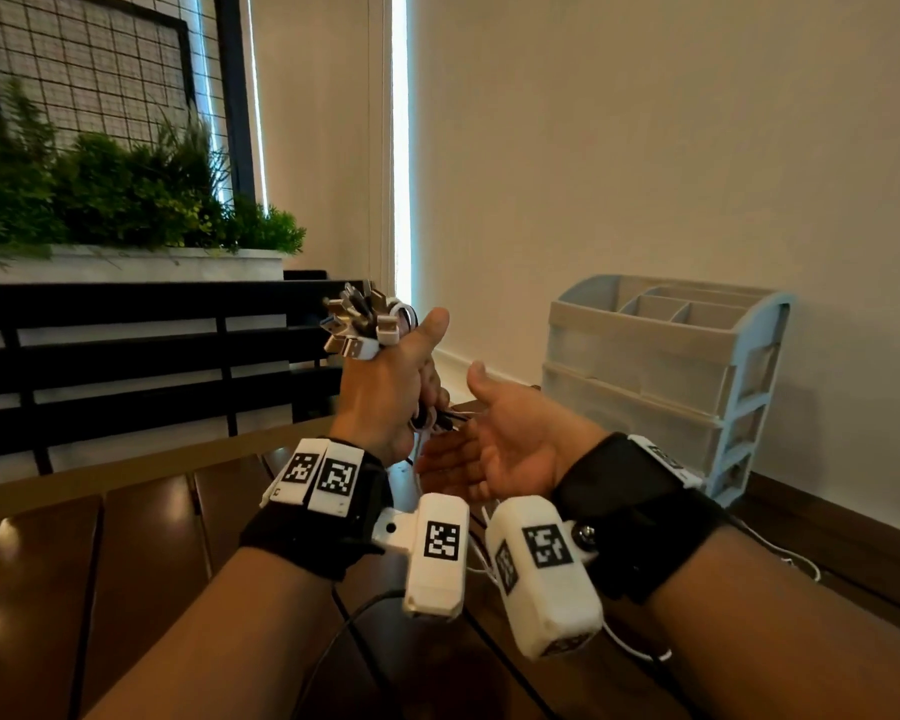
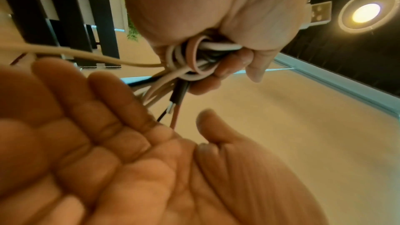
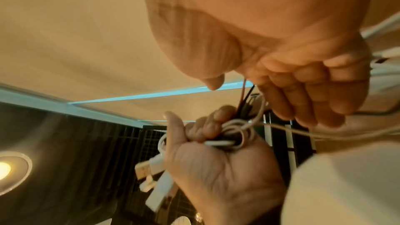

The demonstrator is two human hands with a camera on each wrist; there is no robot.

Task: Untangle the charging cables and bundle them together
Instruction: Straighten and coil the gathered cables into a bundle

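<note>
My left hand is raised above the table and grips a bunch of charging cables, whose USB plugs fan out above the fist. In the left wrist view my left hand's fingers curl round white, pink and black cable loops. Loose strands hang below the fist. My right hand is open, palm up, just right of the fist and holds nothing. The right wrist view shows the fist round the loops, white plugs beside it, and my right hand's straight fingers close by.
A grey drawer organizer stands against the wall on the right. A dark wooden table lies under both arms, with a thin white cable on it at the right. A planter with green plants and a black railing are at the left.
</note>
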